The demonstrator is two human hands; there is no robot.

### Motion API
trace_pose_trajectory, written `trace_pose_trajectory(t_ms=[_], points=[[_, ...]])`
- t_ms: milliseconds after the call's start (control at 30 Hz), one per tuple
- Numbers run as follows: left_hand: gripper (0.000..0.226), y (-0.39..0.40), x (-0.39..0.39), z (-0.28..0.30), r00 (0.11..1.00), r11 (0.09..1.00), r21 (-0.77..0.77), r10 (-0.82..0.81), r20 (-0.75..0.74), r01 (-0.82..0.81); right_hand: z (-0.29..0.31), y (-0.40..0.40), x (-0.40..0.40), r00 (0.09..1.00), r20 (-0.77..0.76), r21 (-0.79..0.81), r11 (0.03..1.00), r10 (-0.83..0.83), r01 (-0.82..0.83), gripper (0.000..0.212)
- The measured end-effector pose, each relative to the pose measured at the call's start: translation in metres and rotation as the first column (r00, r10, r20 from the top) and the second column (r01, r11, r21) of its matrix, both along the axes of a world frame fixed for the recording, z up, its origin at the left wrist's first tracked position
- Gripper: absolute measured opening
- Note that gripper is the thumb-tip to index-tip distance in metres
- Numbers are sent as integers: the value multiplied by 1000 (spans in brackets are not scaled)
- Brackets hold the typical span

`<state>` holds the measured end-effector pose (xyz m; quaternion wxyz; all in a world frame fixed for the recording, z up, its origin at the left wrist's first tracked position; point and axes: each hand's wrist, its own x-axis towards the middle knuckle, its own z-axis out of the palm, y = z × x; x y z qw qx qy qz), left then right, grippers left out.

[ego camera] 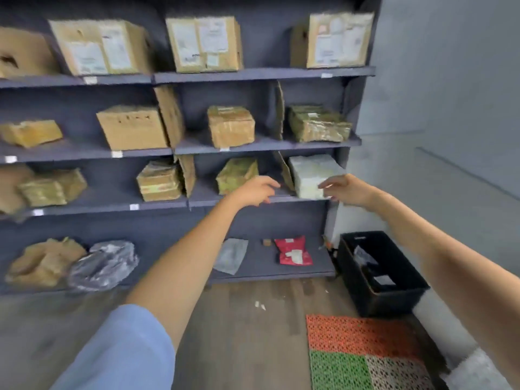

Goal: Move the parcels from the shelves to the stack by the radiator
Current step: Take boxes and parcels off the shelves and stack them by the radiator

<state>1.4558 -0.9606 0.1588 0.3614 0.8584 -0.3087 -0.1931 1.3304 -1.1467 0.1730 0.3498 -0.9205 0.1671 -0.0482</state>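
Dark grey shelves [264, 74] hold several brown cardboard parcels. A white wrapped parcel [309, 171] sits at the right end of the third shelf. Both my arms stretch toward it. My left hand [254, 190] hovers just left of it with loosely curled fingers, over the shelf edge and in front of a leaning cardboard divider [284, 170]. My right hand [347, 188] is at the parcel's front right corner, fingers relaxed, fingertips at or near its face; I cannot tell if they touch. Neither hand holds anything. A taped brown parcel [237, 175] lies left of my left hand.
A red mailer bag [292, 250], a grey pouch [232, 256] and a grey plastic bag [104, 264] lie on the bottom shelf. A black crate [394, 299] stands on the floor right of the shelves. An orange and green mat [351, 350] covers the wood floor.
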Motion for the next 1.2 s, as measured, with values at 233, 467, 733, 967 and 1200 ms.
trace_pose_trajectory(t_ms=[233, 467, 733, 967, 1200], points=[[33, 231, 91, 37, 960, 962, -15, 273, 57, -272, 36, 197, 151, 928, -14, -66, 926, 371, -371, 33], [32, 427, 160, 52, 823, 828, -30, 561, 86, -561, 22, 380, 265, 855, 79, 142, 844, 512, -518, 34], [31, 475, 245, 8, 828, 826, -62, 560, -24, -560, -3, 441, 376, 879, 231, 188, 867, 417, -461, 33], [30, 455, 390, 40, 848, 851, -85, 524, 73, -518, 23, 416, 509, 897, 354, 209, 912, 266, -353, 40], [39, 399, 538, 143, 834, 879, -145, 477, 278, -454, 127, 354, 645, 836, 529, 97, 968, 147, -231, 51]])
